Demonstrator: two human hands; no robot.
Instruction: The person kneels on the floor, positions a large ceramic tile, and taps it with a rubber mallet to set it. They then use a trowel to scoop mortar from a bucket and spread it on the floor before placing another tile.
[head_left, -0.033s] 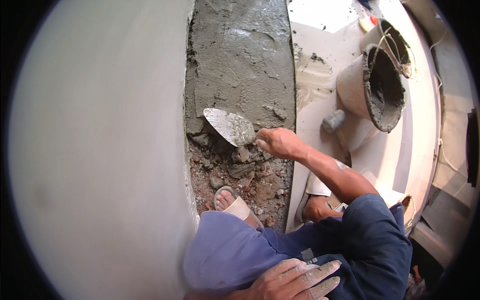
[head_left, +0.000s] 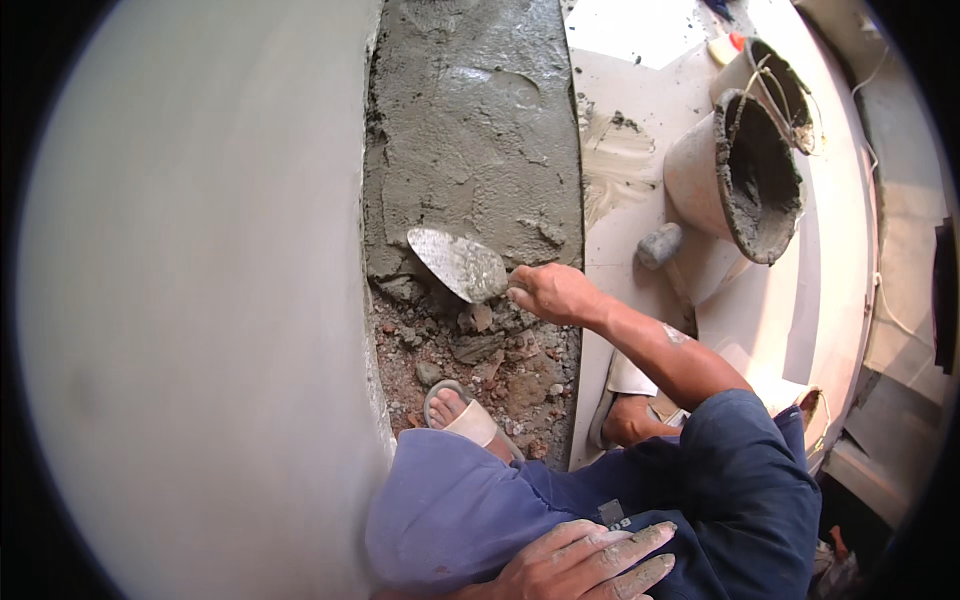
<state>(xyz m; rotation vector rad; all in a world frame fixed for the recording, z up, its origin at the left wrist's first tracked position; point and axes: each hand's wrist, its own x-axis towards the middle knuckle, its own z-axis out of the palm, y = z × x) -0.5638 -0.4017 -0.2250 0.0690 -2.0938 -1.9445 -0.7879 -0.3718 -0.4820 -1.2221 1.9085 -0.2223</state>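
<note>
My right hand (head_left: 555, 292) is closed round the handle of a trowel (head_left: 458, 264), whose pointed metal blade is smeared with mortar. The blade lies over the near edge of a strip of wet grey mortar (head_left: 470, 150), its tip toward the left. Just nearer than the blade are loose rubble and broken stones (head_left: 500, 375). My left hand (head_left: 575, 562) rests on my lap at the bottom of the view, its mortar-smeared fingers extended and holding nothing.
A smooth pale wall (head_left: 200, 300) borders the strip on the left. Pale flooring (head_left: 620, 60) lies to the right, with two mortar-caked buckets (head_left: 695, 170) and a grey-headed mallet (head_left: 660, 245). My sandalled left foot (head_left: 470, 420) stands on the rubble.
The whole view has shifted slightly. The trowel sits a touch lower in the picture, still in my right hand; my left hand stays on my lap.
</note>
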